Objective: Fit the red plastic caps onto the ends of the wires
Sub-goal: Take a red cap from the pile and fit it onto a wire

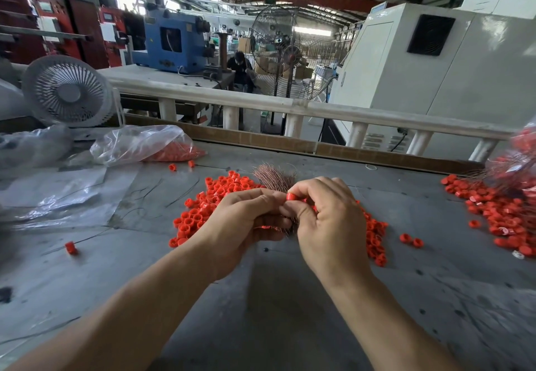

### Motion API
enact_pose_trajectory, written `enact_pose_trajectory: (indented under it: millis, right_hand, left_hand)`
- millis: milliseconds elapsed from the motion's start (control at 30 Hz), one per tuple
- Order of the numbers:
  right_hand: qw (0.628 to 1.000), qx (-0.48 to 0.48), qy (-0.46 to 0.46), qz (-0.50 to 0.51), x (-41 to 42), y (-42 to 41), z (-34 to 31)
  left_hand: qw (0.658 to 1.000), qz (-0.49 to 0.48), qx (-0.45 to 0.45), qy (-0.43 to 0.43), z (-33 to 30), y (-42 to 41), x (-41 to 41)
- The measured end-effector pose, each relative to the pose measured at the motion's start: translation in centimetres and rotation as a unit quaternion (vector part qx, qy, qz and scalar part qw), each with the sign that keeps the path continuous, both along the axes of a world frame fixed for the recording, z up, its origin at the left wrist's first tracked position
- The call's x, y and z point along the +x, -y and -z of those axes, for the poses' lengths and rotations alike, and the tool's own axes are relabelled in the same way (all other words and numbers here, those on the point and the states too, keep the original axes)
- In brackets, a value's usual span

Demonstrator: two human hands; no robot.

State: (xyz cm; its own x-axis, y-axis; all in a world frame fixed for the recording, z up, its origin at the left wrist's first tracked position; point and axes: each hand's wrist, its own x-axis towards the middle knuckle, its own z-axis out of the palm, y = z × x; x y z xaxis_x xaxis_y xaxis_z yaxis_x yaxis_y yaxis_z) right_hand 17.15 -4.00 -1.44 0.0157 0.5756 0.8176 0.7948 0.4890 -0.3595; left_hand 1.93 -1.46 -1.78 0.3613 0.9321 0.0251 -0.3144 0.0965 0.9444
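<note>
Red cap between right-hand fingers

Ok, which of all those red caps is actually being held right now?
The red cap pinched in the right hand, just above the left hand. Every other cap lies loose on the table.

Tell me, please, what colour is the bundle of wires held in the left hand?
The wires are coppery pinkish-brown, clearest in the head view, fanning out above the left hand.

Left hand gripping a bundle of wires, right hand pinching a red cap at its fingertips, loose red caps heaped on the grey counter, clear bag behind.
</note>
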Motion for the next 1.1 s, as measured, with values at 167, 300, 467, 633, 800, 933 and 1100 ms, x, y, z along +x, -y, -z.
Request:
enact_pose_trajectory:
  millis: [167, 300, 467, 633, 800, 933, 1100]
  right_hand:
    - [1.000, 0.011, 0.026, 0.000, 0.09, 0.02, -0.16]
    - [0.999, -0.015, 0.041, -0.009, 0.13, 0.06, -0.32]
    - [0.998, -0.046, 0.035, -0.031, 0.15, 0.54, -0.27]
    - [0.995, -0.069, 0.039, -0.058, 0.24, 0.52, -0.26]
    - [0.997, -0.047, 0.004, -0.064, 0.19, 0.26, -0.07]
    - [0.997, -0.047, -0.010, -0.067, -0.08, 0.04, 0.30]
    - [0.996, -0.051, -0.025, -0.075, -0.05, -0.15, 0.55]
  left_hand:
    - [1.000, 0.009, 0.020, 0.006, 0.07, -0.05, -0.20]
    - [1.000, 0.001, 0.027, 0.013, 0.24, -0.28, -0.34]
    - [0.998, -0.007, 0.053, 0.016, 0.24, -0.23, -0.41]
    - [0.998, -0.026, 0.032, 0.040, 0.25, -0.30, -0.37]
    - [0.998, -0.037, 0.026, 0.041, 0.18, -0.14, -0.21]
    - [0.998, -0.043, 0.020, 0.044, 0.28, -0.30, -0.23]
    - [0.997, -0.067, 0.035, 0.026, 0.44, -0.44, -0.54]
